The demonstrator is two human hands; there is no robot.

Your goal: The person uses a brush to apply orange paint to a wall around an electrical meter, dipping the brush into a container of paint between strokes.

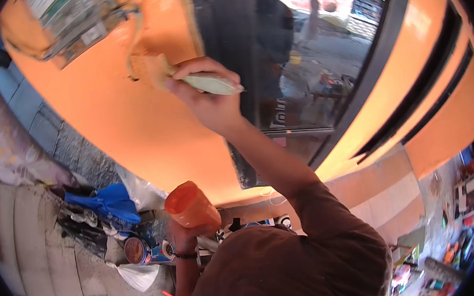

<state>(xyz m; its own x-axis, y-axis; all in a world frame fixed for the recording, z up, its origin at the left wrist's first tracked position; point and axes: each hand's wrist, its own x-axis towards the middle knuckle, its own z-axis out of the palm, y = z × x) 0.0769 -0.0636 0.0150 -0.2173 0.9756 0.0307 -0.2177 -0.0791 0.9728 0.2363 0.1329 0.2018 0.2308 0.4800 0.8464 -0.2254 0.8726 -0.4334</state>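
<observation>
My right hand (214, 105) is raised in front of me, its fingers closed around the pale handle of a paintbrush (211, 83). The brush's bristles rest against an orange wall (116, 124), just left of a dark door frame (218, 48). Lower down, my left hand (191, 235) grips an orange plastic cup (194, 208) from below, tilted so that its open mouth shows. Orange colour coats the cup's inside. How much paint it holds I cannot tell.
A boxy electric meter (77, 29) with loose cables is fixed on the wall at upper left. A glass door (319, 62) with reflections stands right of the brush. By my left side lie a blue plastic sheet (109, 203), a paint can (137, 251) and a white bag (138, 275).
</observation>
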